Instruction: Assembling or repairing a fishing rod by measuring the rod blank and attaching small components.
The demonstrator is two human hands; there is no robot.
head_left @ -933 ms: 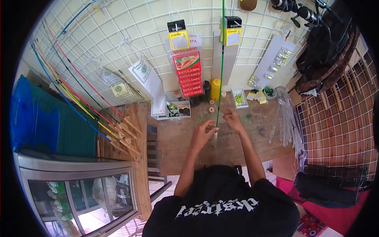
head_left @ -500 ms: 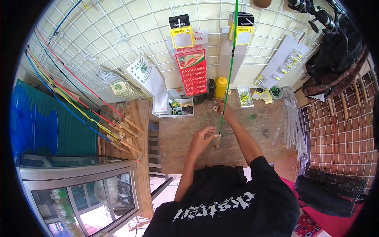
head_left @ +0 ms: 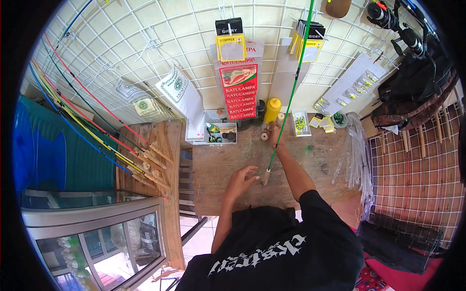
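Note:
A green fishing rod (head_left: pixel 291 97) stands tilted, its short pale handle (head_left: pixel 266 177) low over the wooden table in front of me. Just left of that handle is my left hand (head_left: pixel 239 182), open, fingers apart and holding nothing. My right hand (head_left: pixel 274 134) reaches to the back of the table, close below a yellow squeeze bottle (head_left: pixel 273 110). A small pale spool (head_left: pixel 264 137) is beside its fingers, and another spool (head_left: pixel 280 116) stands by the bottle. The rod passes by my right wrist. What the right fingers touch is too small to make out.
On the wooden table (head_left: pixel 228 169) stand a white box of small bottles (head_left: pixel 212 140) and a white tray of yellow-green pieces (head_left: pixel 301 131). Clear plastic sleeves (head_left: pixel 357 155) hang over its right edge. Several rods (head_left: pixel 92 131) lean at left, beside a glass case (head_left: pixel 97 237).
My left hand has come away from the rod handle, to the left and nearer to me. The right hand stays by the bottle and spools. The view has shifted slightly.

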